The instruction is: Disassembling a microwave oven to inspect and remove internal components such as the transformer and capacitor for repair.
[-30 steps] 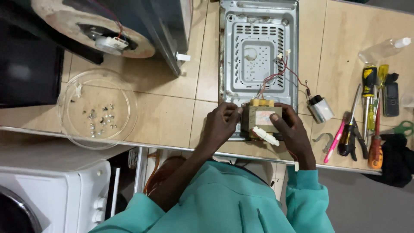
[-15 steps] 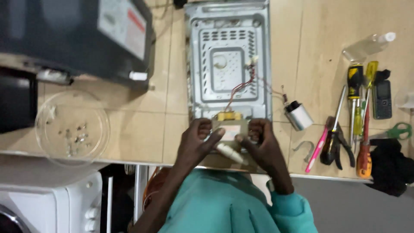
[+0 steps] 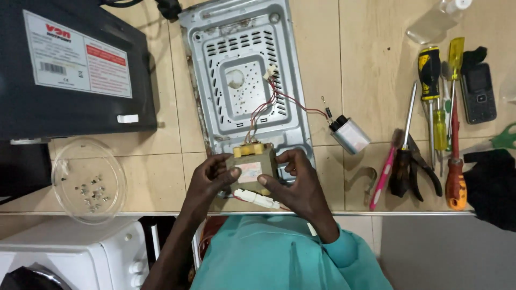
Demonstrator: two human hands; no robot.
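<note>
A tiled beige counter fills the view from above, its front edge running just in front of the person's teal shirt. Near that edge, both hands grip a blocky transformer with yellow end pieces. The left hand wraps its left side, thumb laid across the front face and fingers curled around the top corner. The right hand closes on the right side, thumb pressing the lower front and fingers bent over the upper right edge. A white plastic connector lies just below the transformer, against the right thumb; whether it is fastened to the block is hard to tell.

Thin red and white wires run from the top of the transformer up across a grey metal base plate with vent slots, which lies flat directly beyond the hands. One wire leads right to a silver capacitor lying on the counter beside the plate.

To the left sits a dark appliance casing with labels, and below it a round glass plate holding loose screws. On the right lie screwdrivers, pliers, a pink tool, a mobile phone and a clear bottle. A white appliance stands below the counter edge at lower left.
</note>
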